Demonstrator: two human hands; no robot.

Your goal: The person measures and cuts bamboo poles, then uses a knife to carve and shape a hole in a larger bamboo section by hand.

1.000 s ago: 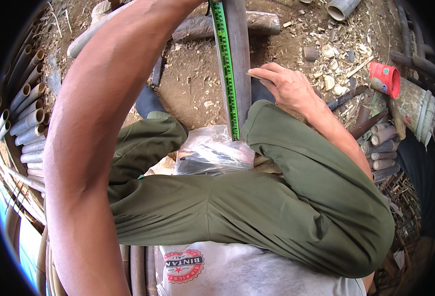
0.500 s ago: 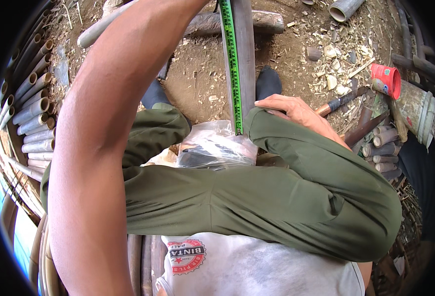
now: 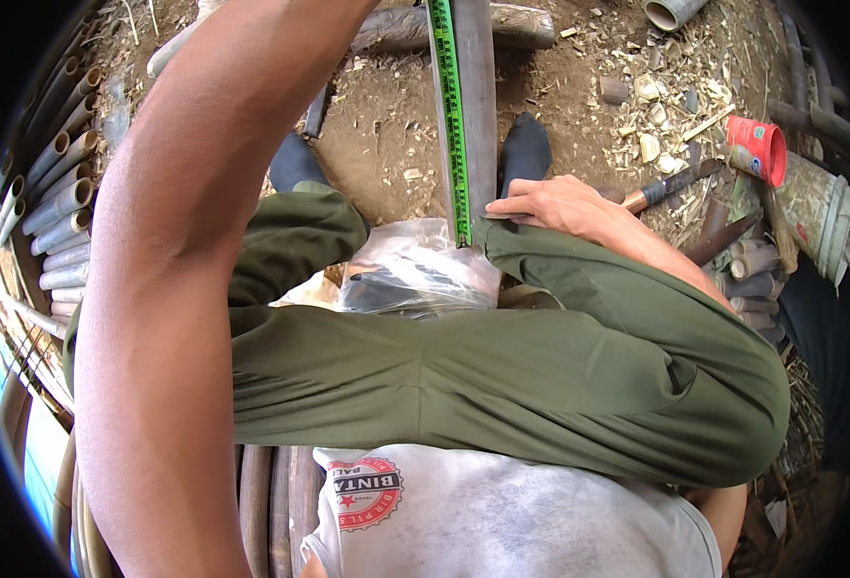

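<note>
My left arm (image 3: 160, 318) reaches up past the top edge, so its hand is out of view. Between my feet, a long grey bamboo piece (image 3: 480, 116) runs away from me. Along its left side lies a green measuring tape (image 3: 452, 125), stretched lengthwise, its near end by my knee. My right hand (image 3: 565, 204) rests on my bent right knee, forefinger stretched toward the bamboo and tape. A thin greyish edge under its fingers is too small to make out. Beneath the tape's near end is a clear plastic bag (image 3: 420, 265) with dark contents.
A crosswise bamboo log (image 3: 396, 31) lies ahead under the long piece. To the right are a wooden-handled knife (image 3: 671, 183), a red cup (image 3: 757, 149), a dirty bucket (image 3: 815, 217) and short bamboo pieces (image 3: 757, 260). Stacked bamboo tubes (image 3: 64, 207) line the left. Wood chips (image 3: 649, 116) litter the ground.
My right hand has shifted slightly toward the bamboo, its forefinger now stretched out more. The view has moved a little; the bamboo and tape keep their places against each other.
</note>
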